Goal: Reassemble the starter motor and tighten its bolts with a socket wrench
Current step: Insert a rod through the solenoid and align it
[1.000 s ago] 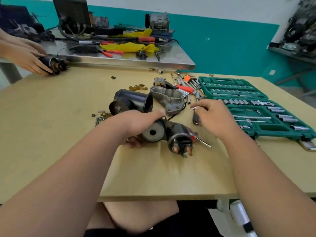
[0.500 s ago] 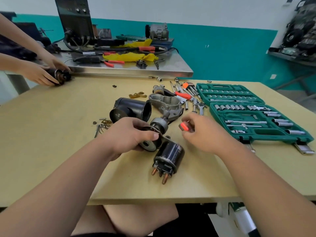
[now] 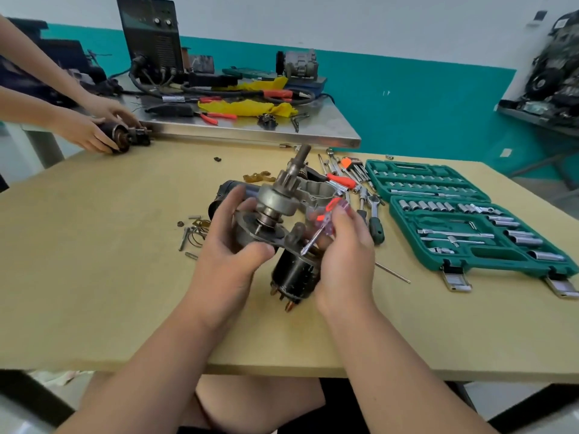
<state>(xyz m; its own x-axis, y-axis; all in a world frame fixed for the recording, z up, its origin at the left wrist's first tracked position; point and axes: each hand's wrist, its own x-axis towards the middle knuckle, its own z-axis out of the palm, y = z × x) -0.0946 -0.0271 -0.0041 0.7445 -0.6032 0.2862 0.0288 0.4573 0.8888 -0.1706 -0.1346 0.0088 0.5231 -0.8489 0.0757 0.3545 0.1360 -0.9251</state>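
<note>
— Two things: where was the starter motor [image 3: 275, 205], and what held it?
— Off the worktop [image 3: 109, 245], gripped in my left hand [image 3: 228, 242]; my right hand [image 3: 344, 245] clasped a clear-handled screwdriver [image 3: 326, 220] against it.

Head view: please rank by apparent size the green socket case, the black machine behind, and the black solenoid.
1. Green socket case
2. Black machine
3. Black solenoid
The solenoid is nearest the camera, so real sizes stay unsure.
</note>
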